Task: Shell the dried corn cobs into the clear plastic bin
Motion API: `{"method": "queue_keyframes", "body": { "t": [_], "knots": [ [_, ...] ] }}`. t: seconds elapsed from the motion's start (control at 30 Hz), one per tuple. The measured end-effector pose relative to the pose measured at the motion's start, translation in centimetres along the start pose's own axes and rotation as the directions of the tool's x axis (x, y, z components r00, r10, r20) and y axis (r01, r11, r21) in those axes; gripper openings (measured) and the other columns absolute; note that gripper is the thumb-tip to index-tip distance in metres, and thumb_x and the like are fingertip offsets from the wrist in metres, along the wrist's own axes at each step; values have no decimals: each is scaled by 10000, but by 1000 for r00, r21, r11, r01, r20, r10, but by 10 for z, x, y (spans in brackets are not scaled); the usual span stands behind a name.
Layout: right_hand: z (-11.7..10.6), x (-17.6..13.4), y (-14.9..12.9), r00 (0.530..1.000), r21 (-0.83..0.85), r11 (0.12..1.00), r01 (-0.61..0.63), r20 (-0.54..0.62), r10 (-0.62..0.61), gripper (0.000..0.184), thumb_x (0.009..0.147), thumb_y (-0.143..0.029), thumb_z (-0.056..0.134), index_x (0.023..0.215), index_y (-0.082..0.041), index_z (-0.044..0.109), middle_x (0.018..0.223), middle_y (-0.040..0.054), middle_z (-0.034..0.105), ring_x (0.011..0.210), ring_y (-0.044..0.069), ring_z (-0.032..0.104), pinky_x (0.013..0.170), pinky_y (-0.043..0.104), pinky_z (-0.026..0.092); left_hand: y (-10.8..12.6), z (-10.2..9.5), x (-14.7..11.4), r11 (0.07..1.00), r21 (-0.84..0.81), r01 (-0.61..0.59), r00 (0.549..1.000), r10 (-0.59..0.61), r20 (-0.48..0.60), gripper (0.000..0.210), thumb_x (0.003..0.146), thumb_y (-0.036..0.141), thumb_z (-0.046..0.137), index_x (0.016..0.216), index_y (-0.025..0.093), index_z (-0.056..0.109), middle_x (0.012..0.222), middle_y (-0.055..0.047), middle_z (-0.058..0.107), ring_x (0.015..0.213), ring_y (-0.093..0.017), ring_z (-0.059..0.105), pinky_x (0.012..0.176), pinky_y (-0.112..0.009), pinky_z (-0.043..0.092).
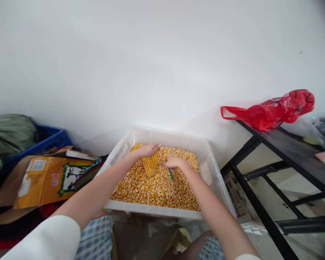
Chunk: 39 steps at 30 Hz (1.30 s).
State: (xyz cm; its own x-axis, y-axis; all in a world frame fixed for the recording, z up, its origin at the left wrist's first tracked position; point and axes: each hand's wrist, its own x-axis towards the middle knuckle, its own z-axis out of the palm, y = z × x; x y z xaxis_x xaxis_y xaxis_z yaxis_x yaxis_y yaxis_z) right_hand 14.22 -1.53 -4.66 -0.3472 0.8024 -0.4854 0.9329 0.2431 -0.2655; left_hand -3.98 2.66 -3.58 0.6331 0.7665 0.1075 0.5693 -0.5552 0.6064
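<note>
My left hand (151, 148) is closed around a yellow corn cob (151, 166), its kernels in tight rows. The cob tilts over a deep layer of loose corn kernels (148, 193). Just to the right, my right hand (173, 162) is closed with its fingers pointing at the cob. A slim green object (171, 175) sticks out below that palm; most of it is hidden by the hand. Behind my left wrist lies another corn cob (137, 146). Everything sits within a translucent white plastic bin (151, 206).
A white wall stands behind the bin. On the left are an opened orange cardboard box (47, 180) and a blue crate (52, 139) with a green bag (12, 144). To the right, a red plastic bag (276, 110) lies on a black-framed table (300, 148).
</note>
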Motion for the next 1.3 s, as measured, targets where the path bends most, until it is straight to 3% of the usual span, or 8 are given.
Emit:
{"method": "queue_keyframes", "body": {
  "t": [0.1,0.23,0.4,0.57,0.73,0.9,1.1,1.3],
  "knots": [
    [11,6,6,954,26,995,-97,287,85,491,685,-599,550,627,-114,596,594,97,622,526,201,594,535,302,478,6,-3,-2,995,-94,22,998,-17,58,542,811,586,226,924,198,586,1016,-33,604,960,-178,505,907,-247,317],
    [24,13,9,925,75,992,-105,374,70,418,664,-525,624,661,-108,589,562,56,602,536,170,586,535,275,484,16,-13,-7,993,-121,-17,983,39,178,475,752,602,381,942,227,603,1043,-1,599,966,-174,506,880,-226,326],
    [22,15,6,950,112,992,-48,313,11,288,751,-418,570,725,-132,588,628,38,618,563,147,587,568,255,474,10,-18,-10,998,-36,-43,977,49,205,418,715,566,475,929,223,584,980,-2,599,897,-167,520,780,-212,352],
    [5,10,6,987,277,948,158,-10,-161,285,741,-395,565,834,-128,598,836,71,640,797,192,592,722,267,454,4,-22,-9,992,-106,67,991,-54,122,467,726,582,442,996,208,512,925,-11,578,831,-158,503,720,-224,361],
    [-8,-10,-5,912,854,415,314,-150,-382,406,728,-229,515,1129,-206,460,1107,42,559,962,177,548,787,287,459,21,-40,-15,903,-412,121,992,-126,15,472,755,541,433,1104,228,384,813,-4,521,692,-129,482,554,-215,352],
    [-13,-27,-27,883,955,93,281,-219,-414,351,773,-299,450,1099,-171,461,982,89,597,822,204,587,708,359,486,34,-49,-19,806,-590,49,990,-118,-79,419,757,481,479,1073,234,357,808,-3,491,657,-116,477,523,-214,345],
    [-5,-20,-39,925,895,242,375,-344,-162,378,610,-334,721,906,-177,545,718,2,560,561,109,514,453,188,418,43,-37,-18,799,-601,-18,993,-57,-106,326,749,442,504,974,210,461,764,-3,506,680,-119,463,574,-219,349],
    [-4,-37,-15,939,900,311,306,-231,-254,271,654,-373,674,711,-160,517,553,-36,479,392,61,376,371,184,315,55,-20,-14,674,-738,24,999,-51,-14,361,742,490,490,971,213,529,793,-6,540,706,-128,494,595,-227,365]
  ]
}}
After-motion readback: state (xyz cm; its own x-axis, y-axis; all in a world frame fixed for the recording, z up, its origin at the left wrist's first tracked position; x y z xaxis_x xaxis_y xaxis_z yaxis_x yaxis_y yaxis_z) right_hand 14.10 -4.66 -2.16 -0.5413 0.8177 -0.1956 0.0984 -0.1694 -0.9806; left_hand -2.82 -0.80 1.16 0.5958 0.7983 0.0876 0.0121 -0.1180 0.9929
